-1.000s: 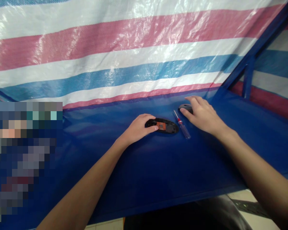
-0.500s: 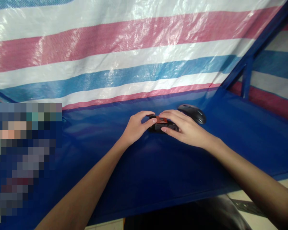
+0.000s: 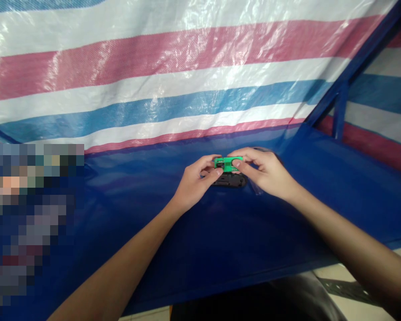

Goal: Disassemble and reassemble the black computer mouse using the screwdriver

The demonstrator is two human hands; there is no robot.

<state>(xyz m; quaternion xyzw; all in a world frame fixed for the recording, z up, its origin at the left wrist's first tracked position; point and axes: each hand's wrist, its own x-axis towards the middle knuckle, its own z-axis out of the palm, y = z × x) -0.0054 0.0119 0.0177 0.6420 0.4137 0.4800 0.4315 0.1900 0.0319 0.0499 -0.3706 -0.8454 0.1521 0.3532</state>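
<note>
Between my two hands is a small green circuit board (image 3: 228, 164) with dark parts on it. My left hand (image 3: 198, 180) pinches its left end between thumb and fingers. The right end is gripped by my right hand (image 3: 265, 168), thumb on the near face. Just below the board, a black mouse base (image 3: 232, 180) lies on the blue table, its inside facing up. Behind my right hand the black mouse cover (image 3: 276, 154) is mostly hidden, only its edge showing.
The blue table (image 3: 200, 249) ends at a front edge near my lap. A striped plastic sheet (image 3: 173, 71) hangs along the back. A blue metal frame (image 3: 350, 67) slants up at the right. The left side is pixelated.
The board, earlier seated in the black base with a brown-orange face showing, is now lifted out and tilted, showing a green face. My right hand has moved slightly right and covers most of the cover.
</note>
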